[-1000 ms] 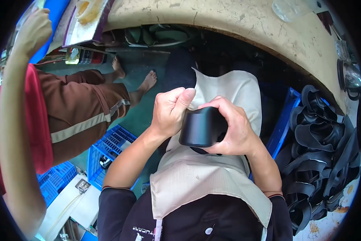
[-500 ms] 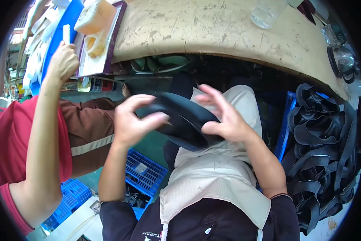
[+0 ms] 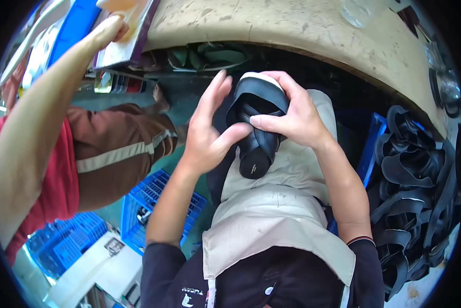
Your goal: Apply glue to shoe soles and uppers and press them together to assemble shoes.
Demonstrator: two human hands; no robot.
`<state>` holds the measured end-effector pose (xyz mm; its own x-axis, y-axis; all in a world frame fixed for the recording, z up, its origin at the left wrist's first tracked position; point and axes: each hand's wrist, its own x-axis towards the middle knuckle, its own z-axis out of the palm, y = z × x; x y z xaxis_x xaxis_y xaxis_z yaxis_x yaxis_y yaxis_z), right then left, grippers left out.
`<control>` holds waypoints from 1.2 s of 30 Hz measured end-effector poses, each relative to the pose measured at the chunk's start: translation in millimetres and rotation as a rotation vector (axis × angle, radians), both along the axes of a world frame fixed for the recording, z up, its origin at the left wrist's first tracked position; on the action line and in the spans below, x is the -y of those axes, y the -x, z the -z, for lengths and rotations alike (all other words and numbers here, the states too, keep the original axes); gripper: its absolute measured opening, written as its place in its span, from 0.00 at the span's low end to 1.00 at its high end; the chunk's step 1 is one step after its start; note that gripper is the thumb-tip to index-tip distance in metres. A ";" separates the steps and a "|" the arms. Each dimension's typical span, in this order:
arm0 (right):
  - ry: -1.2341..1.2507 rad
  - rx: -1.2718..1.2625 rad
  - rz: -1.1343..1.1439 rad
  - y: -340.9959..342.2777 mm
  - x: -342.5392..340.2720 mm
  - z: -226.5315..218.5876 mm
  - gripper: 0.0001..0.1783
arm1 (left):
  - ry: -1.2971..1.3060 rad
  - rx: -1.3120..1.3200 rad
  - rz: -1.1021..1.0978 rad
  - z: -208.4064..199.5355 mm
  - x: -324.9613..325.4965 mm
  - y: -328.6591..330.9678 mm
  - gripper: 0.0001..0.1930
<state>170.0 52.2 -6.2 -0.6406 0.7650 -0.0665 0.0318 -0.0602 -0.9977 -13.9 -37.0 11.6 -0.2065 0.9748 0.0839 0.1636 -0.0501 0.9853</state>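
Over my lap is a black sandal [image 3: 258, 141] with crossed straps, its toe end pointing away from me and its heel end toward me. White shows along the rim of the far end. My right hand [image 3: 295, 115] grips its right side, thumb on the straps and fingers round the far edge. On the other side is my left hand [image 3: 206, 136], fingers spread and raised; its thumb tip is at the sandal's left edge, and I cannot tell if it touches. A beige apron [image 3: 279, 246] covers my lap beneath the sandal.
A worn beige worktable [image 3: 251, 23] curves across the far side. Many black strap pieces [image 3: 410, 169] are heaped at my right by a blue crate [image 3: 372, 149]. At left, a co-worker's arm [image 3: 40, 123] reaches toward a tray [image 3: 138, 38]. Blue crates [image 3: 161, 205] stand on the floor.
The sandal, blurred and lying sideways before, is now upright lengthwise and steady in my right hand. My left hand has come off it. The co-worker's hand has moved over the tray.
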 end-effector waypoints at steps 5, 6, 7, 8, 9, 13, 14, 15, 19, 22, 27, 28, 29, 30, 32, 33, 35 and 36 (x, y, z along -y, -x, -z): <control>-0.073 0.194 0.012 3.5 -14.1 -15.2 0.32 | -0.135 -0.317 0.143 5.4 -29.3 11.4 0.24; -0.092 0.225 0.000 3.7 -13.7 -15.9 0.32 | -0.208 -0.380 0.110 8.1 -29.7 10.2 0.24; -0.110 0.257 -0.013 4.2 -12.9 -15.2 0.32 | -0.280 -0.441 0.074 11.4 -29.8 8.8 0.23; -0.127 0.290 -0.029 4.8 -11.6 -12.4 0.32 | -0.351 -0.501 0.037 15.6 -29.9 7.5 0.22; -0.120 0.293 -0.025 6.8 -11.1 -8.9 0.32 | -0.346 -0.497 0.043 19.3 -31.5 7.3 0.22; -0.724 0.098 0.341 16.3 -3.5 13.0 0.29 | -0.636 -0.754 -0.088 41.3 -36.0 9.6 0.18; -0.716 0.102 0.335 18.1 -1.2 18.0 0.29 | -0.626 -0.751 -0.089 46.2 -36.4 11.3 0.18; -0.795 0.123 0.405 19.7 1.7 23.1 0.24 | -0.646 -0.769 -0.104 49.5 -37.3 12.9 0.17; -1.016 0.196 0.606 21.3 18.0 44.8 0.10 | -0.689 -0.817 -0.144 52.6 -30.4 12.5 0.14; -0.959 0.044 0.622 20.9 21.0 46.4 0.10 | -0.468 -0.677 -0.144 36.1 -14.9 6.6 0.11; 0.000 -0.208 0.083 -15.9 9.9 8.8 0.11 | -0.089 -0.148 -0.170 -2.3 18.2 -9.4 0.08; 0.309 -0.271 -0.097 -21.9 11.2 3.9 0.11 | 0.009 0.012 -0.178 -6.3 23.1 -12.1 0.08; 0.302 -0.274 -0.096 -21.5 11.8 0.9 0.11 | 0.002 0.009 -0.177 -9.3 21.8 -10.7 0.08; 0.303 -0.236 -0.060 -20.0 13.7 0.5 0.11 | 0.039 0.057 -0.110 -9.3 18.6 -7.5 0.09; 0.305 -0.165 0.005 -13.8 16.7 -1.8 0.13 | 0.113 0.147 0.016 -8.7 10.3 2.8 0.10; 0.307 -0.129 0.039 -11.4 15.3 -5.1 0.14 | 0.152 0.191 0.080 -8.2 4.4 7.8 0.11; 0.296 -0.130 0.068 -9.3 11.9 -1.5 0.14 | 0.198 0.277 0.110 5.2 -4.8 17.1 0.11; 0.286 -0.131 0.091 -5.9 7.4 3.3 0.15 | 0.244 0.363 0.133 13.6 -9.0 23.4 0.12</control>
<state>175.9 44.8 -9.5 -0.5879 0.7815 -0.2088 -0.1139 -0.3355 -0.9351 -37.4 -28.0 -2.0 -0.0523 0.9772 -0.2057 -0.1863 0.1929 0.9634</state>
